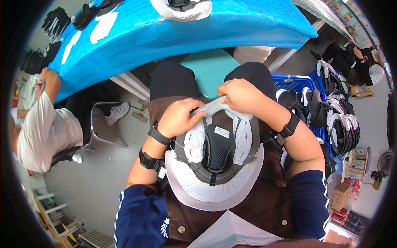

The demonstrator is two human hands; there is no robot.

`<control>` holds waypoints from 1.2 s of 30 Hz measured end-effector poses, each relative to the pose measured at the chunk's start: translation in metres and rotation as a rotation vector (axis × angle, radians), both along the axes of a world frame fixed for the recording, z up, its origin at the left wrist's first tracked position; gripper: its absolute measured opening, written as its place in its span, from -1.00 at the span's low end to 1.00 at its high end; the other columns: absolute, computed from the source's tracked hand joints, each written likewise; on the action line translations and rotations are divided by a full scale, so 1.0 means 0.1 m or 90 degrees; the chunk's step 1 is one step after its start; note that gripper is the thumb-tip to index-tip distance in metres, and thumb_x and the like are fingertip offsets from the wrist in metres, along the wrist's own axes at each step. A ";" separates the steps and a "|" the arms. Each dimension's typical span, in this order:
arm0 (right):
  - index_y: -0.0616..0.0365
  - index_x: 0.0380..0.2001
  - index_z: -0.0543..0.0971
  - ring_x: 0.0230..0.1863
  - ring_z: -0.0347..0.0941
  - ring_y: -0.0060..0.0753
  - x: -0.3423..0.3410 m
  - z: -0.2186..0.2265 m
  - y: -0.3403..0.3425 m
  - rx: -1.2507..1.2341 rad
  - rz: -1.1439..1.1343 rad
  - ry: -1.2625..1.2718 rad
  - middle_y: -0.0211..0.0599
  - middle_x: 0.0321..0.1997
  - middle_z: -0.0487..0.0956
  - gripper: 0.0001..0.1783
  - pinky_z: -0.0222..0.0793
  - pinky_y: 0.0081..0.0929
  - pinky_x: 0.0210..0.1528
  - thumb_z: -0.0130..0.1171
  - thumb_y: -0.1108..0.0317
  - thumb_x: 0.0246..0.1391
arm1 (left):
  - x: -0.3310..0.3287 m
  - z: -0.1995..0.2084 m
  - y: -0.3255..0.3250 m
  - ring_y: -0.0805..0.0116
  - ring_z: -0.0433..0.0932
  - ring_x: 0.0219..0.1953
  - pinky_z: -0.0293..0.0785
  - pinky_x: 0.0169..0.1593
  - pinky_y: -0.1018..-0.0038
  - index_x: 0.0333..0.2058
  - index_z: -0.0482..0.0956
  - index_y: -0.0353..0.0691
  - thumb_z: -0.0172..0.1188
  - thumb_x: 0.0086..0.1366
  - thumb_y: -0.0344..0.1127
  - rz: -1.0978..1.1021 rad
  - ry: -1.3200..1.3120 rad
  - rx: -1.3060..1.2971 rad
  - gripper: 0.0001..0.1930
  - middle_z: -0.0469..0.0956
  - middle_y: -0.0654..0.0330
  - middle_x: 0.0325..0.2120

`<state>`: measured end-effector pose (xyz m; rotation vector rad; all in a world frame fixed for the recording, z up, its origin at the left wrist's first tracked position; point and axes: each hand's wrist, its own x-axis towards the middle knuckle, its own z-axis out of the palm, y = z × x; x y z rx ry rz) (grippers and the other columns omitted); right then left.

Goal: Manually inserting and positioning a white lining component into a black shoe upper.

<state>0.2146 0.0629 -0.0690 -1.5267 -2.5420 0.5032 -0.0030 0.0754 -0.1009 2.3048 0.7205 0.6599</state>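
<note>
In my lap, toe end toward me, lies a black, grey and white shoe upper (221,149). Its black mesh tongue carries a small white label, and white lining flares around the toe. My left hand (180,117) grips the left end of the grey-white collar edge, thumb on top. At the other end of that edge, my right hand (241,97) is closed on it with bent fingers. The strip between the hands is pulled up and bent. Part of the collar is hidden under my fingers.
Ahead stands a table with a blue cover (165,39), another shoe upper (188,14) on it. A teal stool (219,66) is beyond my knees. Blue baskets (291,79) at right hold stacked uppers. A co-worker in a white shirt (58,130) sits left; another person (339,58) is far right.
</note>
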 end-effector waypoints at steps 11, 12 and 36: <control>0.16 -0.45 0.52 -0.28 0.43 -0.12 -0.12 0.01 0.02 0.048 0.017 0.081 -0.19 -0.41 0.51 -0.82 0.34 -0.29 -0.23 0.18 0.39 -0.24 | 0.04 0.08 -0.05 0.10 0.44 -0.60 0.31 -0.52 0.36 -0.54 0.46 -0.32 0.17 0.03 -0.34 0.107 0.022 -0.007 -0.84 0.44 0.04 -0.64; 0.16 -0.46 0.53 -0.26 0.43 -0.12 -0.15 0.04 0.00 0.063 0.051 0.140 -0.20 -0.40 0.51 -0.83 0.33 -0.29 -0.22 0.19 0.40 -0.24 | 0.05 0.11 -0.06 0.10 0.43 -0.60 0.31 -0.52 0.35 -0.54 0.46 -0.32 0.17 0.02 -0.33 0.107 0.023 -0.006 -0.83 0.43 0.04 -0.66; 0.42 -0.03 0.35 -0.14 0.41 -0.47 0.29 0.06 -0.49 -0.556 -0.331 0.713 -0.13 -0.12 0.48 -0.48 0.31 -0.61 -0.09 0.20 0.49 -0.10 | 0.08 0.42 -0.30 0.03 0.48 -0.45 0.39 -0.40 0.24 -0.26 0.40 -0.21 0.03 0.10 -0.38 0.133 0.250 0.127 -0.81 0.48 0.03 -0.50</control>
